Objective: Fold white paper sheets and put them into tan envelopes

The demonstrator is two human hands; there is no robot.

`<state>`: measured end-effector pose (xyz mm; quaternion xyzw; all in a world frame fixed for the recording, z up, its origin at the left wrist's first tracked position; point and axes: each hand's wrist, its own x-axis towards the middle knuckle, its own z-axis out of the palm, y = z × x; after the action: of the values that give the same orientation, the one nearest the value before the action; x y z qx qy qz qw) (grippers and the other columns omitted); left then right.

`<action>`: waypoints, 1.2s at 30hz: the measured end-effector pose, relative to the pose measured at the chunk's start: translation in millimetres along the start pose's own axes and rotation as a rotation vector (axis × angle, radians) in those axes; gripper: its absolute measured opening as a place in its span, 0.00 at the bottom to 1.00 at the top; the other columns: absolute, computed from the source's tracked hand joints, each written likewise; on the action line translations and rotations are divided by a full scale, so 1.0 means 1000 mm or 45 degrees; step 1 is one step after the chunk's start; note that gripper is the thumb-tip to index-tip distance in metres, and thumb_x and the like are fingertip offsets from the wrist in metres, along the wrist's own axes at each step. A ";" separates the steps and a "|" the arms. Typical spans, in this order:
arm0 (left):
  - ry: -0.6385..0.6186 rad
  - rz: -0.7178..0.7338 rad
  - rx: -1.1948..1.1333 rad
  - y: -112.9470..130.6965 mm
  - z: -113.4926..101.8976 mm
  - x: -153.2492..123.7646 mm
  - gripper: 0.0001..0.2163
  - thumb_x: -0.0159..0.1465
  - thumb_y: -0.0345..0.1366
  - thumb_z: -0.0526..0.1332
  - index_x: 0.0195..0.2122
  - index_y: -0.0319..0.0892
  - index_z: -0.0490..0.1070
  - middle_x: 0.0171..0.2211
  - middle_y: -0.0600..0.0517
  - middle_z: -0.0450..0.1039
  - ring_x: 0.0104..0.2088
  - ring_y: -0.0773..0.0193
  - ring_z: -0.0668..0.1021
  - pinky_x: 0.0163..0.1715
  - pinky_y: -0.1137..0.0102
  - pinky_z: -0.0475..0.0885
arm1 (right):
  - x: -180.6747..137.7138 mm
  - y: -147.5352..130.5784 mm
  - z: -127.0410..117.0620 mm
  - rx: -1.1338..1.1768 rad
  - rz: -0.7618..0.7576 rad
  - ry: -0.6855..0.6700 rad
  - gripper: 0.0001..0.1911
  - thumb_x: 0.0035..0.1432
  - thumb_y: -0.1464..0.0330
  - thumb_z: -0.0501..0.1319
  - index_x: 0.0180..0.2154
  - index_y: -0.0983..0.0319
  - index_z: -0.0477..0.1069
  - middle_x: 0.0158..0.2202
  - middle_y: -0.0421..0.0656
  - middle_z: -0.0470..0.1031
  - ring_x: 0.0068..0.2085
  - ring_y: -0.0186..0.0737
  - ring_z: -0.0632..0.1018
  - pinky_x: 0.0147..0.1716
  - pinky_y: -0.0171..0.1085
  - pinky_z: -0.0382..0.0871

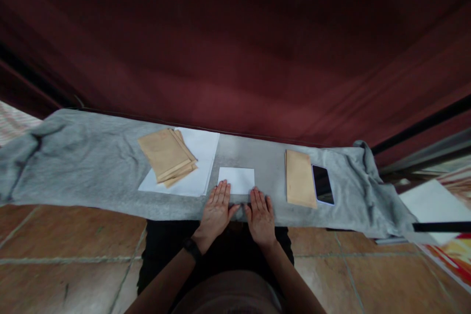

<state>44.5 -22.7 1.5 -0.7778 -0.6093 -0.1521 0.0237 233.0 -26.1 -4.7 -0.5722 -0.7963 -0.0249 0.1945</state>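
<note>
Two hands lie flat at the near edge of the cloth (91, 167), fingers pressed together: left hand (216, 208) tips on the folded paper (237, 179) at its near-left corner, right hand (260, 216) tips at its near edge. Paper looks folded, not yet in any envelope. Envelope stack (167, 154) on flat sheets (200, 144) toward the left end, untouched; 1 single envelope (300, 177) & phone (323, 184) toward the right end.

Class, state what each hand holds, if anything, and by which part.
Nothing is gripped. The left hand and right hand lie flat and open, fingertips resting on the near edge of the small white sheet on the grey cloth.
</note>
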 end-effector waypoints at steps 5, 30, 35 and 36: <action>0.039 -0.131 -0.003 -0.003 0.002 -0.004 0.34 0.72 0.50 0.48 0.70 0.29 0.50 0.70 0.34 0.53 0.71 0.49 0.55 0.69 0.52 0.56 | -0.001 0.003 -0.002 0.017 -0.006 -0.014 0.27 0.74 0.61 0.47 0.69 0.63 0.55 0.67 0.49 0.63 0.67 0.47 0.65 0.67 0.50 0.52; -0.118 0.172 -0.156 0.052 0.016 0.042 0.34 0.73 0.51 0.46 0.71 0.30 0.46 0.71 0.38 0.50 0.72 0.55 0.53 0.70 0.56 0.52 | -0.002 0.003 0.001 0.013 -0.020 -0.039 0.27 0.71 0.69 0.47 0.69 0.63 0.56 0.69 0.48 0.61 0.69 0.46 0.61 0.69 0.51 0.45; -0.068 0.094 -0.099 0.033 0.007 0.040 0.34 0.73 0.52 0.45 0.71 0.31 0.48 0.71 0.39 0.50 0.72 0.55 0.52 0.70 0.57 0.51 | 0.000 0.003 -0.002 0.021 -0.010 -0.031 0.25 0.72 0.66 0.48 0.67 0.64 0.61 0.67 0.49 0.64 0.68 0.47 0.63 0.68 0.52 0.47; -0.054 0.072 -0.089 0.028 0.006 0.040 0.33 0.73 0.51 0.45 0.71 0.30 0.49 0.71 0.38 0.50 0.72 0.55 0.52 0.70 0.57 0.51 | 0.000 0.003 -0.002 0.022 -0.006 -0.034 0.25 0.73 0.65 0.48 0.66 0.64 0.61 0.67 0.49 0.64 0.68 0.48 0.64 0.68 0.52 0.47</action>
<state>81.4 9.3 10.7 -0.7982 -0.5817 -0.1559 -0.0120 235.9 -25.7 -3.6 -0.5691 -0.8003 -0.0110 0.1888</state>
